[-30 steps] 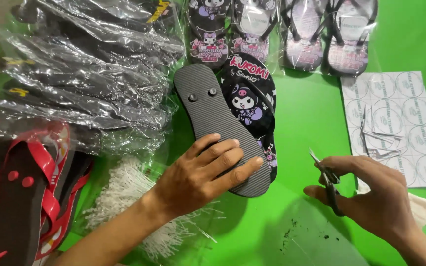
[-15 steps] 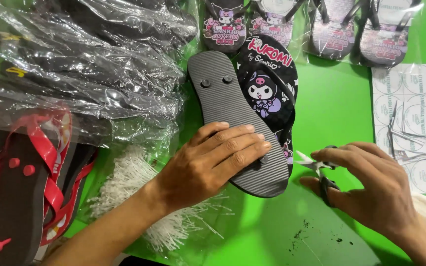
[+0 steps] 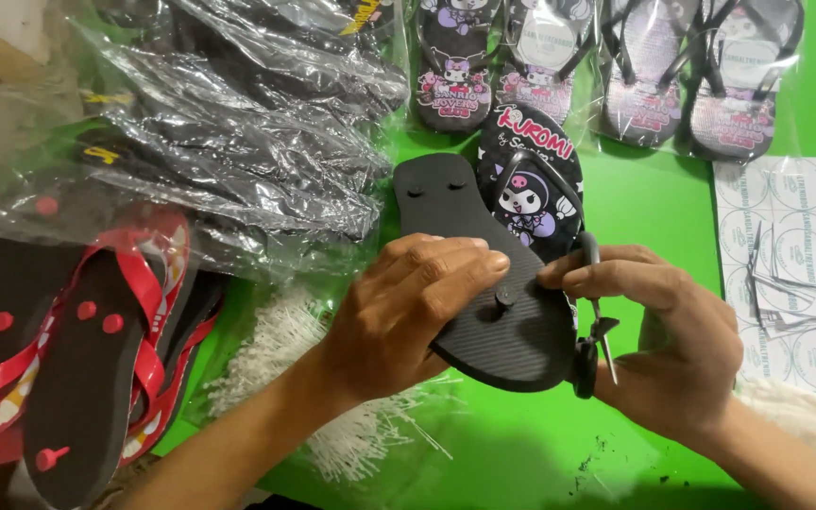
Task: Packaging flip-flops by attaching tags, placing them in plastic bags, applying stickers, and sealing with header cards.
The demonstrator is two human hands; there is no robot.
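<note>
A black flip-flop (image 3: 484, 283) lies sole up on the green table, overlapping its mate (image 3: 533, 179), which shows a cartoon print and a black strap. My left hand (image 3: 408, 312) grips the upturned sole from the left, fingers laid across it beside a small round strap plug (image 3: 505, 297). My right hand (image 3: 672, 331) meets the sole's right edge, fingertips touching near the plug, and holds small black scissors (image 3: 592, 321) hanging down from the fingers.
Bagged black flip-flops (image 3: 238, 123) are piled at the left. Red-strapped black ones (image 3: 87, 359) lie at the lower left. A heap of white plastic ties (image 3: 332, 397) sits under my left forearm. Wrapped printed pairs (image 3: 635, 76) line the back. A sticker sheet (image 3: 795, 274) lies right.
My right hand has come left with the scissors onto the sole's edge. My left hand has lifted the sole's near end and curled around it, showing the plug.
</note>
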